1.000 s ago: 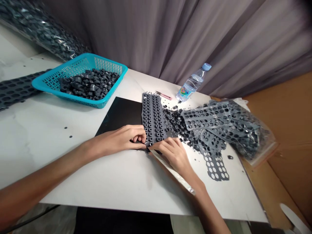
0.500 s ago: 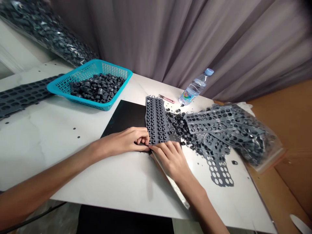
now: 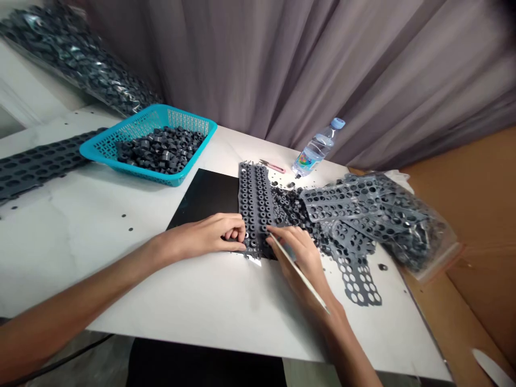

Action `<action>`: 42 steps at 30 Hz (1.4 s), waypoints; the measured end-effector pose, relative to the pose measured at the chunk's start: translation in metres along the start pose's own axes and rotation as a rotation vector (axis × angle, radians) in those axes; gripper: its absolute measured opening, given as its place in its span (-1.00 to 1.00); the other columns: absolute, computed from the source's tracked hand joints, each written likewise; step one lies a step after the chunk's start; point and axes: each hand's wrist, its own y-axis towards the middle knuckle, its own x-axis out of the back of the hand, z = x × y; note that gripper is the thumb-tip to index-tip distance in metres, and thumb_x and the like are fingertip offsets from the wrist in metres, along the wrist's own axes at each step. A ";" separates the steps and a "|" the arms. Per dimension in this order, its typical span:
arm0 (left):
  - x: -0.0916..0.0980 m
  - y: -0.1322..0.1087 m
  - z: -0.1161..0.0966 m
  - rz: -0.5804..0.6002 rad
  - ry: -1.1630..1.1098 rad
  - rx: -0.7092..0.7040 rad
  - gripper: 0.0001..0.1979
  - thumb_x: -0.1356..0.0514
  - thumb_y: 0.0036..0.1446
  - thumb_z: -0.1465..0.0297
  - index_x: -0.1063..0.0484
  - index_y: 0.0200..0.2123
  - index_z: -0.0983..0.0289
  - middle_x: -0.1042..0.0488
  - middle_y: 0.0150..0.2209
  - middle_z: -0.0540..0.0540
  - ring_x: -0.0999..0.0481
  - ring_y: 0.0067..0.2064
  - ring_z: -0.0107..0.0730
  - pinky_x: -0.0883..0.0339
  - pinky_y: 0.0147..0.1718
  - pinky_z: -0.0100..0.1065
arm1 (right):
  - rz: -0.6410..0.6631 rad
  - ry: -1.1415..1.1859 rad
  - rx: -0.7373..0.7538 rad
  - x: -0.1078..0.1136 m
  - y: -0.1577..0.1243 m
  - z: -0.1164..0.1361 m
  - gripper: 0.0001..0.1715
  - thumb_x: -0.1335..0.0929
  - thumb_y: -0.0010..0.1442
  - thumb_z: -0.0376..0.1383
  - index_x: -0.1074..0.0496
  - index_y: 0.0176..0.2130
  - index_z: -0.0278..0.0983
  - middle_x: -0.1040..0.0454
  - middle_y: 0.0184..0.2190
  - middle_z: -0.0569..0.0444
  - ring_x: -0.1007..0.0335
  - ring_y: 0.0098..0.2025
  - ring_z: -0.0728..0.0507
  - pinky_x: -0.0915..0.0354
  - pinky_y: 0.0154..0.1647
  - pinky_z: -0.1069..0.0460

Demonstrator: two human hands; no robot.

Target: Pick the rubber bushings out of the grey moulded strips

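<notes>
A dark grey molded rubber sheet [image 3: 256, 201] with rows of ring-shaped pieces lies lengthwise on a black mat [image 3: 207, 196]. My left hand [image 3: 212, 234] rests at the sheet's lower left edge, fingers curled and thumb laid along it, pinching the edge. In my right hand [image 3: 300, 255] is a slim white stick-like tool [image 3: 308, 285], pinched between thumb and fingers. Its front end is by the sheet's lower right side; its back end slants over my wrist. Whether the tip touches a ring I cannot tell.
A blue basket [image 3: 178, 180] holds many black rings. Loose rings and scraps [image 3: 292, 207] lie right of the mat, beside punched sheets [image 3: 358, 269] and a clear bag [image 3: 427, 236]. Behind are pink-handled snips [image 3: 274, 166] and a water bottle [image 3: 316, 150]. Another perforated sheet [image 3: 36, 164] lies left.
My right hand has moved right and slightly up from the sheet's bottom edge to its lower right side, uncovering the bottom rows. My left hand has stayed nearly in place.
</notes>
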 end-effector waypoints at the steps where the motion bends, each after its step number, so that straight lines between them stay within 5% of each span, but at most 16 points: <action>1: 0.000 0.000 0.001 -0.006 -0.004 -0.009 -0.68 -0.29 0.26 0.08 -0.46 -0.24 0.23 -0.35 -0.29 0.00 -0.35 -0.26 -0.35 -0.23 -0.29 -0.36 | 0.022 0.057 0.041 0.000 -0.001 -0.001 -0.78 -0.36 0.46 -0.24 -0.47 0.07 -0.21 -0.59 -0.20 0.03 -0.44 -0.24 -0.14 -0.25 -0.13 -0.06; 6: -0.001 0.001 0.003 -0.012 -0.025 -0.057 -0.78 -0.30 0.26 0.21 -0.45 -0.27 0.25 -0.36 -0.31 -0.02 -0.33 -0.29 -0.38 -0.23 -0.31 -0.37 | 0.106 0.090 0.223 -0.007 0.000 0.003 -0.78 -0.34 0.49 -0.13 -0.51 -0.10 -0.20 -0.63 -0.26 0.09 -0.42 -0.28 -0.11 -0.17 -0.22 -0.04; 14: -0.003 0.005 0.005 -0.028 -0.033 -0.081 -0.79 -0.33 0.23 0.23 -0.49 -0.30 0.26 -0.38 -0.34 -0.03 -0.32 -0.31 -0.40 -0.23 -0.33 -0.38 | 0.123 -0.010 0.236 -0.011 -0.001 0.006 -0.71 -0.29 0.52 -0.13 -0.49 -0.15 -0.22 -0.63 -0.27 0.08 -0.39 -0.25 -0.11 -0.13 -0.20 -0.03; 23: -0.005 0.006 0.011 -0.031 -0.019 -0.082 -0.77 -0.34 0.22 0.21 -0.49 -0.30 0.25 -0.37 -0.34 -0.03 -0.34 -0.30 -0.40 -0.26 -0.32 -0.38 | 0.120 -0.254 0.339 -0.018 -0.002 0.015 -0.73 -0.23 0.55 -0.29 -0.44 0.08 -0.31 -0.58 -0.21 -0.03 -0.36 -0.21 -0.18 -0.17 -0.16 -0.08; 30: -0.002 0.006 0.005 0.006 0.018 -0.050 -0.73 -0.31 0.25 0.15 -0.48 -0.30 0.24 -0.37 -0.35 -0.03 -0.33 -0.31 -0.39 -0.22 -0.34 -0.38 | 0.027 -0.294 0.253 -0.028 -0.004 0.018 -0.75 -0.24 0.54 -0.27 -0.42 0.03 -0.34 -0.57 -0.20 -0.07 -0.35 -0.22 -0.22 -0.20 -0.17 -0.10; 36: -0.001 0.006 0.002 0.007 0.027 -0.003 -0.70 -0.31 0.25 0.13 -0.45 -0.33 0.24 -0.35 -0.36 -0.03 -0.32 -0.31 -0.39 -0.20 -0.34 -0.38 | -0.119 -0.108 -0.038 -0.001 -0.002 0.003 -0.71 -0.25 0.52 -0.27 -0.39 0.14 -0.31 -0.53 -0.12 -0.11 -0.42 -0.15 -0.21 -0.32 -0.12 -0.09; 42: -0.001 0.005 0.007 0.018 0.016 -0.057 -0.70 -0.29 0.28 0.12 -0.45 -0.30 0.24 -0.36 -0.31 -0.01 -0.32 -0.29 -0.38 -0.20 -0.32 -0.37 | 0.109 0.194 0.011 0.006 -0.004 0.007 -0.74 -0.38 0.44 -0.24 -0.48 0.10 -0.19 -0.59 -0.19 0.03 -0.51 -0.21 -0.13 -0.39 -0.15 -0.02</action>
